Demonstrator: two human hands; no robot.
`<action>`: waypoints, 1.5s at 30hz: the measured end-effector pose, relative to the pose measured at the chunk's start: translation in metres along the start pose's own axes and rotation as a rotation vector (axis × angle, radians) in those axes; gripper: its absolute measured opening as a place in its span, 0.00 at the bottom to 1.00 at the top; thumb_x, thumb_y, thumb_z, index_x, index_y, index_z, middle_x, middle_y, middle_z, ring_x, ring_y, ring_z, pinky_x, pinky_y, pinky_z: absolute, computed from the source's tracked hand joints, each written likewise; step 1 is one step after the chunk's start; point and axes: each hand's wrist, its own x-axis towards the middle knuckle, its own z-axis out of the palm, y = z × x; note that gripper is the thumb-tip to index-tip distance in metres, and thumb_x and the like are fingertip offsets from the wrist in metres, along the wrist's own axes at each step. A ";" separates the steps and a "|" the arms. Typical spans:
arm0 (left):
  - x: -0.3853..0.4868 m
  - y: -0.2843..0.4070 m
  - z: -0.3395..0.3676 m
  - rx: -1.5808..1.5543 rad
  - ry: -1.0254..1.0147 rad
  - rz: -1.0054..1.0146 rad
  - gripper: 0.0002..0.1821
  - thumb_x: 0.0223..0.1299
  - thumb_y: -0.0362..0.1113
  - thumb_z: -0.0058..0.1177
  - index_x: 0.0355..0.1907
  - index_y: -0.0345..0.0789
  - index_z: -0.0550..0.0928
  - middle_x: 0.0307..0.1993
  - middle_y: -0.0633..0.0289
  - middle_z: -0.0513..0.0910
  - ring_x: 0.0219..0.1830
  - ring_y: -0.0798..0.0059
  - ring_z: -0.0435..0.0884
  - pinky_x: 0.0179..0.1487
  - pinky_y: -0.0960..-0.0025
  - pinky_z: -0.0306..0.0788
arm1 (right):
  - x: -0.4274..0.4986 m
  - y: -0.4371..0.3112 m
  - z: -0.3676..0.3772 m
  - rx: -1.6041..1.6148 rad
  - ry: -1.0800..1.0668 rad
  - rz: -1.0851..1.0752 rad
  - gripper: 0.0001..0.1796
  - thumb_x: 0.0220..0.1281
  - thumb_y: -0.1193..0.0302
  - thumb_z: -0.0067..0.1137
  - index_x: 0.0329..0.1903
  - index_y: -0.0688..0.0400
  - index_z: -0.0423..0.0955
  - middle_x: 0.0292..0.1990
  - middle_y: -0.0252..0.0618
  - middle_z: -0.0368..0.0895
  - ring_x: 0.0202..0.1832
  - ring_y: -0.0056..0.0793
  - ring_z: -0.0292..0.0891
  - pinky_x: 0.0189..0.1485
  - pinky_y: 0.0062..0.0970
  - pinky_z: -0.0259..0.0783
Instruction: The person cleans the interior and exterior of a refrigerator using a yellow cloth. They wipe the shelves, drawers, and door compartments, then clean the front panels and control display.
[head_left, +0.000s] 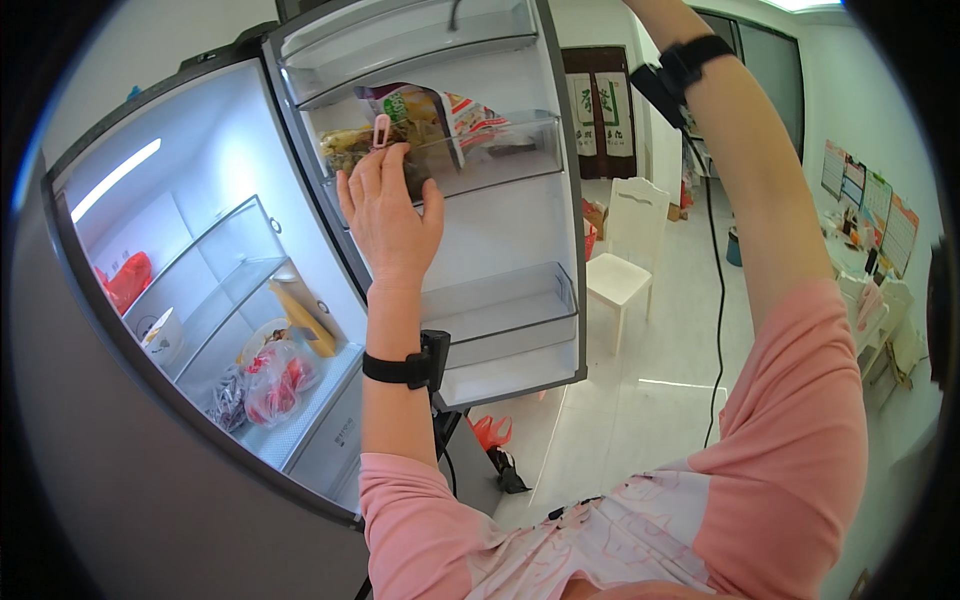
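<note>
My left hand reaches up to a clear shelf bin on the inside of the open refrigerator door. Its fingers lie against a plastic food bag with a pink clip at its top. Thumb and fingers are spread over the bag's front; whether they grip it is hidden. Behind it, a printed food packet leans in the same bin. My right arm stretches up past the top edge, so my right hand is out of view.
Inside the lit refrigerator, glass shelves hold a white bowl, a red bag and a clear bag of red items. A white chair stands beyond the door. A black cable hangs from my right wrist strap.
</note>
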 end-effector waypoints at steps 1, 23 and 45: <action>0.000 0.000 0.000 0.000 -0.001 -0.005 0.25 0.57 0.39 0.61 0.59 0.40 0.78 0.57 0.59 0.77 0.65 0.60 0.72 0.79 0.48 0.50 | -0.011 0.008 -0.015 -0.050 0.119 -0.100 0.30 0.73 0.50 0.56 0.20 0.60 0.76 0.16 0.37 0.72 0.21 0.28 0.71 0.26 0.35 0.64; -0.002 -0.007 0.019 0.013 0.074 0.088 0.25 0.57 0.36 0.61 0.60 0.40 0.81 0.58 0.54 0.81 0.64 0.55 0.76 0.75 0.47 0.56 | -0.416 0.170 -0.057 -0.148 -0.439 0.544 0.21 0.67 0.59 0.65 0.54 0.60 0.81 0.45 0.52 0.86 0.48 0.51 0.83 0.53 0.37 0.75; -0.146 -0.014 0.070 -0.098 -1.358 -0.524 0.58 0.48 0.68 0.69 0.80 0.50 0.60 0.77 0.36 0.52 0.74 0.38 0.64 0.74 0.51 0.64 | -0.451 0.137 0.003 0.064 -0.633 0.271 0.14 0.74 0.62 0.53 0.42 0.59 0.82 0.33 0.40 0.84 0.35 0.37 0.80 0.40 0.33 0.73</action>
